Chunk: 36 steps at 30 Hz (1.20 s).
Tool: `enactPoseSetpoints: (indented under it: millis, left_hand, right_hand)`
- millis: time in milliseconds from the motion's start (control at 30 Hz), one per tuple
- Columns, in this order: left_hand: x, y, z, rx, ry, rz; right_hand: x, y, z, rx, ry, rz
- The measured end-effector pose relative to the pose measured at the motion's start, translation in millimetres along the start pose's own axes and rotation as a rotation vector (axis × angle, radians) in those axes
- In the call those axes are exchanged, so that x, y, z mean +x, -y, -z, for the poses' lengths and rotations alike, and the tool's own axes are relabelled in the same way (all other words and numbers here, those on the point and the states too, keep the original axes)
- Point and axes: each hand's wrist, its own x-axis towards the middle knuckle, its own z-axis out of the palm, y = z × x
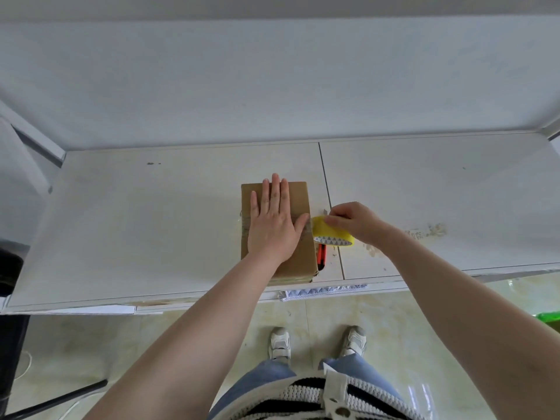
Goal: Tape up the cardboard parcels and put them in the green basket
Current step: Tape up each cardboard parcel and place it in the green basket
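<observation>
Looking down from the head camera, a plain brown cardboard parcel (277,228) lies flat on a white table (151,225), close to the near edge and just left of a dark seam that runs across the tabletop. It is a rectangular box with its long sides running near to far, its top unprinted, and a strip of clear tape (306,228) crosses it from left to right about halfway along. The left hand (274,222) lies palm down on top of the parcel, its fingers straight and close together, pointing to the far side, with the thumb spread out to the right along the strip. The right hand (353,221) is just right of the parcel, its fingers curled round a yellow tape roll (330,234) that stands against the parcel's right edge; the roll's inner core shows a printed triangle pattern. A red and black cutter (321,256) lies on the table beside the parcel, partly hidden under the roll. At the far right edge of the view, low on the tiled floor (378,322), a small green patch (550,317) shows; what it is cannot be told.
</observation>
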Motion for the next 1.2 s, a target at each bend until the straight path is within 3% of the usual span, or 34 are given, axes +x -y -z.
enactPoseSetpoints:
  millis: [267,400,633,833,1200]
  left_hand:
    - [0,-15,12,-0.048,-0.098,0.027]
    - [-7,-20,-2,-0.011,0.013,0.047]
    - [-4,-16,-7,0.022,0.042,0.066]
    - [-7,14,0,0.022,0.043,0.082]
    - [-9,41,6,0.017,0.019,0.126]
  right_hand:
    - [-1,6,-8,0.004,-0.041,-0.004]
    - [-2,2,-9,0.016,-0.048,-0.006]
    - [0,-2,9,-0.329,-0.11,-0.047]
    - [6,7,-4,-0.132,-0.054,0.039]
    - [26,29,-29,-0.128,0.013,0.011]
